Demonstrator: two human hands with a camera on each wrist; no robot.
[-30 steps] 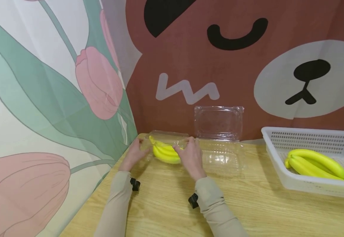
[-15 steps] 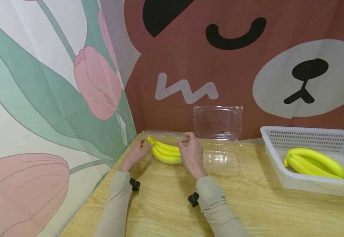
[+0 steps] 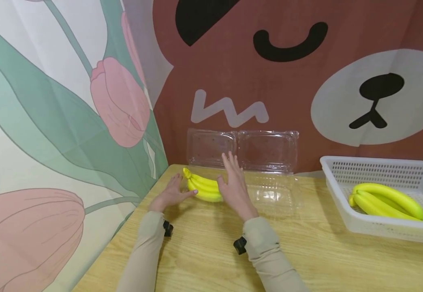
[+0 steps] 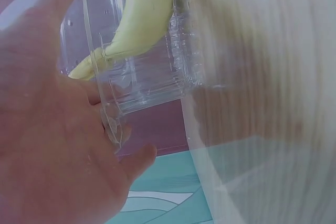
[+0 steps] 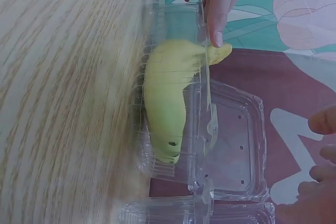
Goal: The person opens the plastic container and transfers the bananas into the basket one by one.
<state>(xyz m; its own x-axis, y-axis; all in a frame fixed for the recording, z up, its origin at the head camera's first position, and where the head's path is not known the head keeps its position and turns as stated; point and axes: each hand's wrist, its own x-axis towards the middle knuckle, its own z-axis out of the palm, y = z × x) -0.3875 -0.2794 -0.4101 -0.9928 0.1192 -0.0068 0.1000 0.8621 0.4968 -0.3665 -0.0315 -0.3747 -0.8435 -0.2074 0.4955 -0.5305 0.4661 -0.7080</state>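
Closest in, two beige sleeves (image 3: 266,253) lie over the wooden table (image 3: 200,251), and on to the hands. The left hand (image 3: 167,194) sits at the stem end, fingers spread, thumb reaching across the front; whether its tips press the plastic or only hover, I can't tell. The right hand (image 3: 235,188) is over the blunt end, fingers long and wide apart, gripping nothing.

Between them, the banana bunch (image 3: 204,188) lies lengthwise inside the left clear box (image 5: 176,17), and look at that stem: the right wrist view has it poking up past the rim! That seems the spot to mind. I'd ease the stem down and inward first, the other hand steadying the far end, pressing lightly because the thin walls probably flex.

Right alongside, a second clear box (image 3: 271,192) stands open; its edge looks easy to nudge. Off to the right, more bananas (image 3: 386,202) wait in a white basket (image 3: 386,233).

Farther back, the left box's lid (image 3: 211,148) stands raised; best swung over only once the stem sits low. Behind everything, a bear-print cloth (image 3: 229,109).
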